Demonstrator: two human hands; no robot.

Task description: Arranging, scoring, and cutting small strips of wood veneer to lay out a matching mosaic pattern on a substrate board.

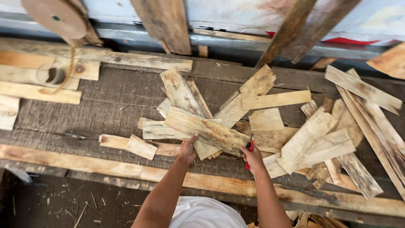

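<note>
A dark, weathered wooden workbench (105, 109) is being worked over, strewn with pale, rough-sawn timber offcuts; a long pale plank (76, 162) is lying along its near edge; a fan of thin slats (371, 126) is lying at the far right, well apart from the hands. At the centre of the heap, a streaked, pale rectangular wood strip (209, 131) is being handled; its long axis is running from upper left down to lower right, just beyond both hands. The strip is being touched at its near left edge by the left hand (187, 151), thumb raised against the wood and fingers curled under neighbouring pieces; whether it is truly being gripped cannot be told. The right hand (253, 158) is being kept closed around a slim red pencil (250, 152), its tip being held at the strip's lower right end. Both hands are lying about equally near; a brown tape roll (55, 17) is hanging at upper left.
</note>
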